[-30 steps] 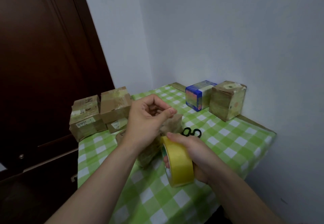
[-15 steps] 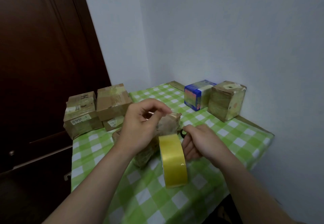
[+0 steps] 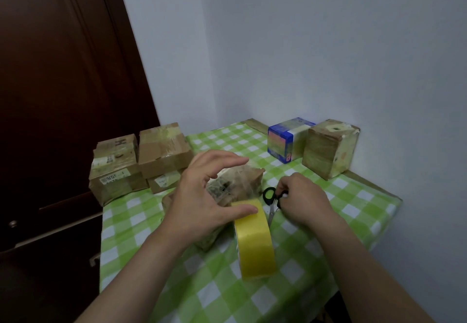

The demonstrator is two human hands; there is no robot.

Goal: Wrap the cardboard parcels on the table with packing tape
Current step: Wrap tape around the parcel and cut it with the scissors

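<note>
Left hand [image 3: 202,204] fingers spread open, thumb touching yellow packing-tape roll [image 3: 255,242]; right hand [image 3: 302,196] fingers grip black-handled steel scissors [image 3: 271,210].

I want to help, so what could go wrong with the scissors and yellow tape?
The right hand grips the scissors close to the left hand, so a cut might nick its thumb. The tape roll stands on its edge, touched only by that thumb, so it could roll and twist the tape stretched to the parcel.
</note>
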